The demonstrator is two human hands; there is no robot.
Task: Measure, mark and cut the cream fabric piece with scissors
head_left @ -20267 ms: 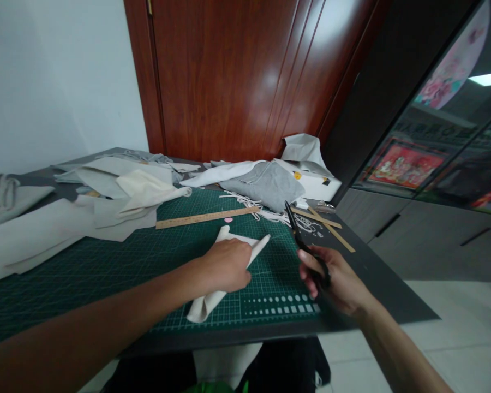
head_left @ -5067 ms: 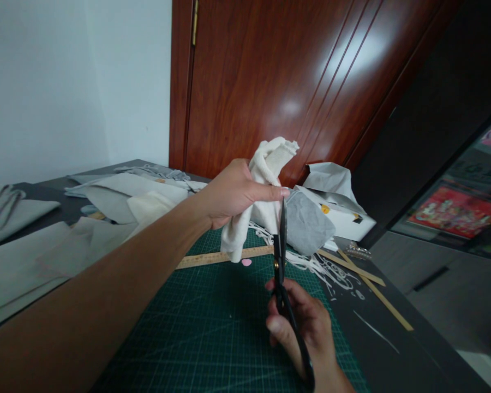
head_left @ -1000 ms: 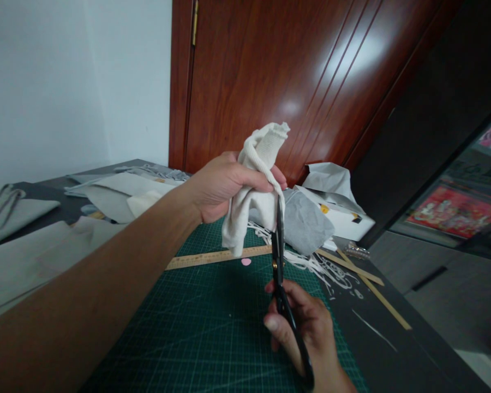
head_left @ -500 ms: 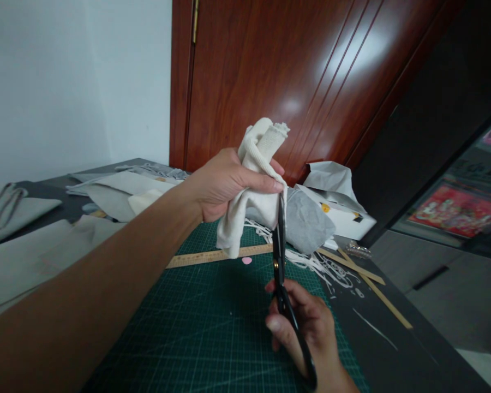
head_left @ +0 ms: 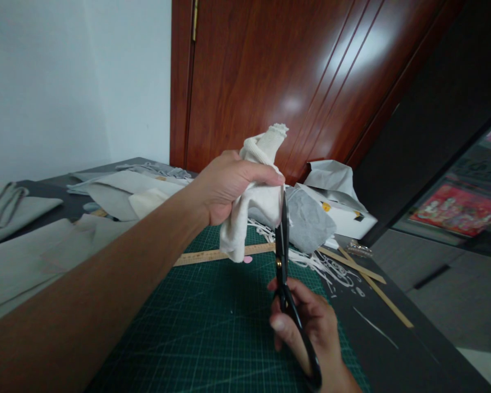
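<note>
The left hand [head_left: 229,185] is raised above the surface [head_left: 396,349], fist closed around a bunched cream cloth [head_left: 253,202]. One end of the cloth sticks up out of the fist; the rest hangs below it, clear of the green mat [head_left: 196,338]. The right hand [head_left: 306,327] is lower and nearer the front edge, fingers wrapped through the handles of black scissors [head_left: 284,256]. The blades point straight up, nearly closed, and their tips meet the right side of the cloth just under the left thumb.

The mat covers the middle of the surface. Beyond the hanging cloth a wooden ruler [head_left: 213,255] lies across the mat, with a small pink piece [head_left: 247,260] just beside it. Toward the right edge, thin white strips [head_left: 331,270] are scattered next to two crossed wooden sticks [head_left: 364,281]. Near the far right corner sits a grey cloth [head_left: 306,221] against a white box [head_left: 343,215]. The left side of the surface is covered by flat grey and cream fabric pieces [head_left: 118,191]. A brown door [head_left: 290,71] stands behind the far edge.
</note>
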